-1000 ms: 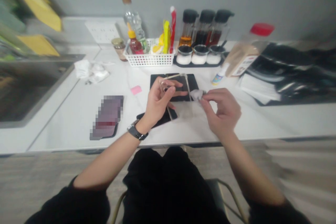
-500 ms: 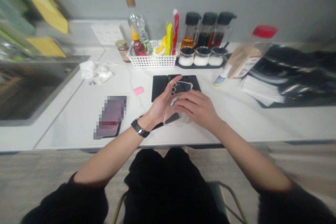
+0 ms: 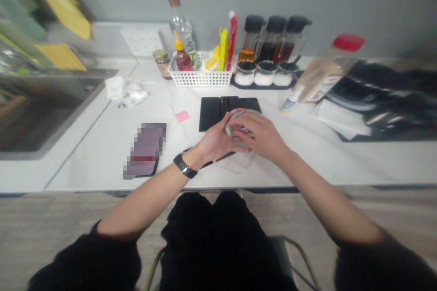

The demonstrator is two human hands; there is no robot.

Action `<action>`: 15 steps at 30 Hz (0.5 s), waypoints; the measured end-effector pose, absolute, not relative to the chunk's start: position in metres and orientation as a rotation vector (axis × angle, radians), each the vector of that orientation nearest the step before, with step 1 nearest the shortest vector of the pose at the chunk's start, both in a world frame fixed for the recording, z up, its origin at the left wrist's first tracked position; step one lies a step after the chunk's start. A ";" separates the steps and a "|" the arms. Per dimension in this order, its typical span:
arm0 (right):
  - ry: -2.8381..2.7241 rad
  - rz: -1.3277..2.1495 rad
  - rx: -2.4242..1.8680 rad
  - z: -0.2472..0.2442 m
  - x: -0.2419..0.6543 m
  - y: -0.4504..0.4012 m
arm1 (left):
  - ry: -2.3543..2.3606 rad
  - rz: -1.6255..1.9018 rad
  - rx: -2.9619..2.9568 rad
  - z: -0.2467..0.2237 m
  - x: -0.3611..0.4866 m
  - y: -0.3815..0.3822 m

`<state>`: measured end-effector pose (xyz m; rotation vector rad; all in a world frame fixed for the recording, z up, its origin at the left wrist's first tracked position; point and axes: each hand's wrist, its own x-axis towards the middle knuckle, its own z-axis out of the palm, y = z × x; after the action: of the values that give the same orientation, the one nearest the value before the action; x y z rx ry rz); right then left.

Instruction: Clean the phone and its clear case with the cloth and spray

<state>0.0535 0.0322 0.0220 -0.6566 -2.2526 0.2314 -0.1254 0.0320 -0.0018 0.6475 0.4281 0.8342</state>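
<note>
A clear phone case (image 3: 234, 163) is held by my left hand (image 3: 215, 142), which wears a black watch (image 3: 184, 167) on the wrist. My right hand (image 3: 264, 134) is bent over the case, its closed fingers pressing a crumpled white tissue (image 3: 233, 123) against it; the fingers are slightly blurred and hide most of the case. Behind the hands lie black phone-like slabs (image 3: 209, 113) side by side. Another dark flat thing (image 3: 204, 163) lies partly under my left hand. A phone (image 3: 146, 148) with a pixelated screen rests to the left.
A pink slip (image 3: 182, 116) and crumpled white tissues (image 3: 126, 91) lie on the white counter. Along the wall stand a white basket (image 3: 201, 79) of bottles and packets, a condiment rack (image 3: 264, 85) and a red-capped jar (image 3: 322, 82). A sink (image 3: 51, 113) is at the left.
My right hand has shifted over the case and covers its camera cutouts, which showed before. The case has tilted lower between the hands. The view has moved slightly.
</note>
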 end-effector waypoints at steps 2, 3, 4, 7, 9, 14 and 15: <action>-2.152 0.211 -0.738 0.027 0.058 0.043 | 0.419 0.760 0.607 -0.004 -0.125 0.034; -2.140 0.208 -0.732 0.027 0.057 0.042 | 0.415 0.768 0.607 -0.005 -0.126 0.035; -2.160 0.216 -0.697 0.025 0.054 0.037 | 0.413 0.808 0.620 -0.005 -0.127 0.035; -2.327 0.303 -0.501 0.012 0.038 0.008 | 0.428 0.900 0.711 -0.003 -0.130 0.032; -2.438 0.346 -0.413 0.007 0.034 -0.005 | 0.440 0.867 0.767 -0.002 -0.131 0.031; -2.282 0.186 -0.638 0.020 0.058 0.026 | 0.439 0.836 0.692 -0.004 -0.128 0.034; -2.217 0.150 -0.686 0.022 0.063 0.033 | 0.437 0.807 0.658 -0.005 -0.127 0.034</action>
<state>0.0629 0.0331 0.0219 -0.6863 -2.2171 0.1503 -0.1274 0.0340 -0.0045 0.6576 0.4367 0.8075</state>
